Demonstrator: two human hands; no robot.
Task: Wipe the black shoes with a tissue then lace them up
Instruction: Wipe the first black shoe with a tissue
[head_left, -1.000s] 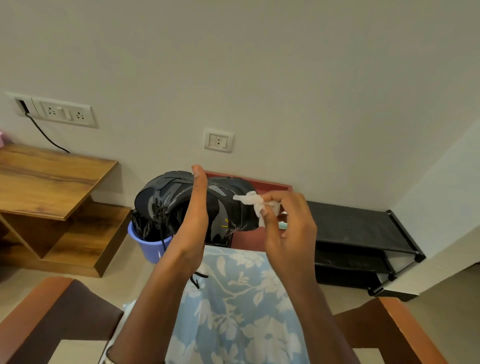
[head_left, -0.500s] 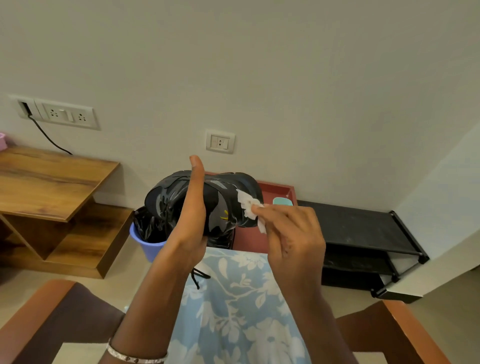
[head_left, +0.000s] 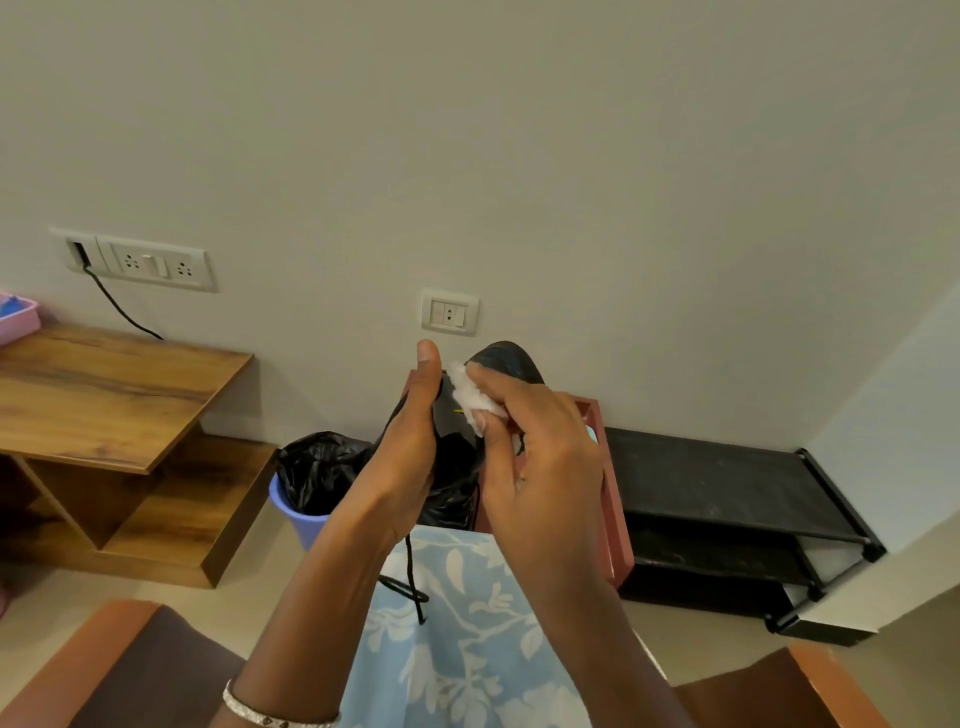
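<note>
Centre frame, shoe held up in front of the wall. Left hand (head_left: 410, 457) grips the black shoe (head_left: 506, 359) from its left side, thumb straight up, fingers hidden behind it. Right hand (head_left: 540, 467) pinches a white tissue (head_left: 470, 397) in its fingertips, pressed on the shoe's upper part just right of the left thumb. Lace (head_left: 410, 577) hangs loose onto blue floral cloth (head_left: 457, 654), bottom centre. Bin (head_left: 298, 512) with black bag left of hands; black rack (head_left: 727, 483) at right.
</note>
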